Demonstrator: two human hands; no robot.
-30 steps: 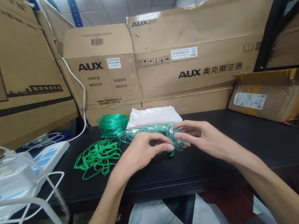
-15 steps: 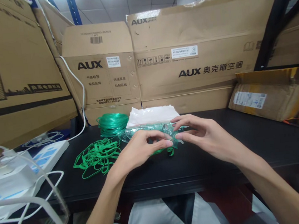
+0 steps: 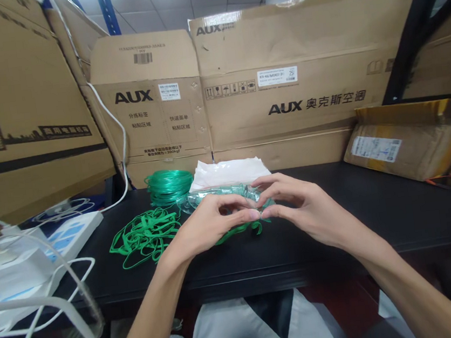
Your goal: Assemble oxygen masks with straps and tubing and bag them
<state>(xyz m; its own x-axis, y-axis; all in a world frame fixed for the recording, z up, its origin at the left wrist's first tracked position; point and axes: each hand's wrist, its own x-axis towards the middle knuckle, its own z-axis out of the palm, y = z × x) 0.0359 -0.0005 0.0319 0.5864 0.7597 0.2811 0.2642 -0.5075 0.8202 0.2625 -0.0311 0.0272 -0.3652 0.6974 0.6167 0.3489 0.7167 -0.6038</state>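
Observation:
My left hand [image 3: 209,224] and my right hand [image 3: 295,207] meet over the middle of the black table [image 3: 377,211], fingertips pinched together on a clear green-tinted plastic piece [image 3: 228,194] with a green band [image 3: 238,229] hanging under it. A row of similar clear plastic pieces lies just behind my fingers, in front of a stack of white bags [image 3: 229,171]. Most of the held piece is hidden by my fingers.
A pile of loose green bands [image 3: 146,236] lies left of my hands, with a coil of green tubing [image 3: 169,185] behind it. A white power strip with cables [image 3: 35,255] sits at far left. Cardboard boxes [image 3: 280,76] wall the back; a brown parcel [image 3: 405,140] lies at right.
Both hands drew closer together, the right hand sliding left until its fingertips meet the left's on the plastic piece. The view shifted slightly.

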